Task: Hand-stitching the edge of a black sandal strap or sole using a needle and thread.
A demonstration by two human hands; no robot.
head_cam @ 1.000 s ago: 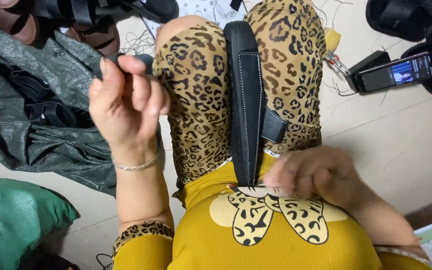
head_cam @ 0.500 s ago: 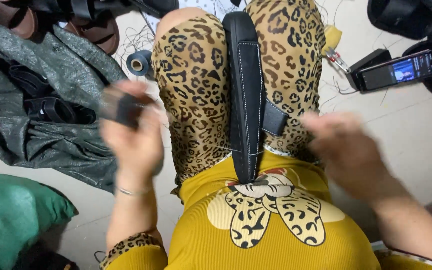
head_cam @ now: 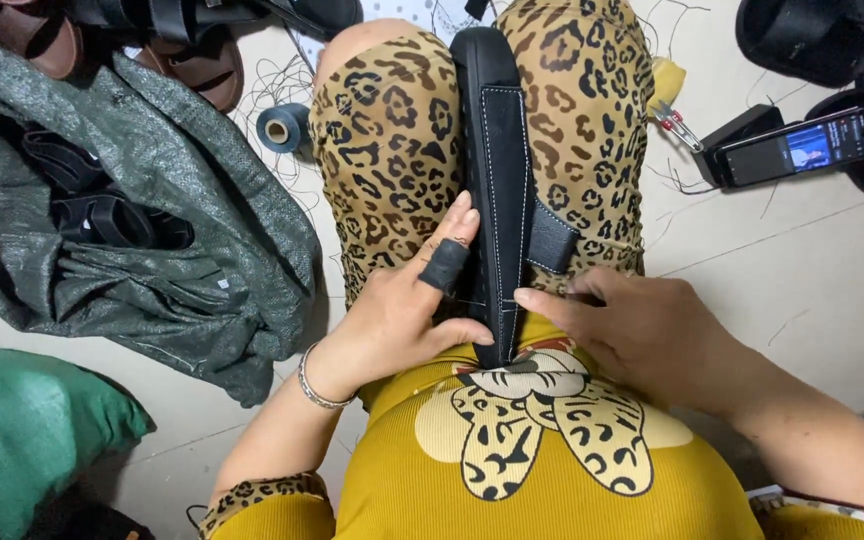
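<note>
Sandal (head_cam: 500, 190) between knees | left hand (head_cam: 407, 315) steadying it | right hand (head_cam: 642, 330) pinching its edge

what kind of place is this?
Probably an informal, floor-level sandal-stitching spot: a black sandal sits between the knees under both hands, finished sandals fill a grey sack, and a thread spool lies nearby.

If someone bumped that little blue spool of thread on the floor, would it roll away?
Probably not at once: the blue spool seems to stand on its flat end, with its hollow core facing up. Knocked onto its round side, it would likely roll easily. It looks small and probably light, and the loose threads around it might snag it.
</note>
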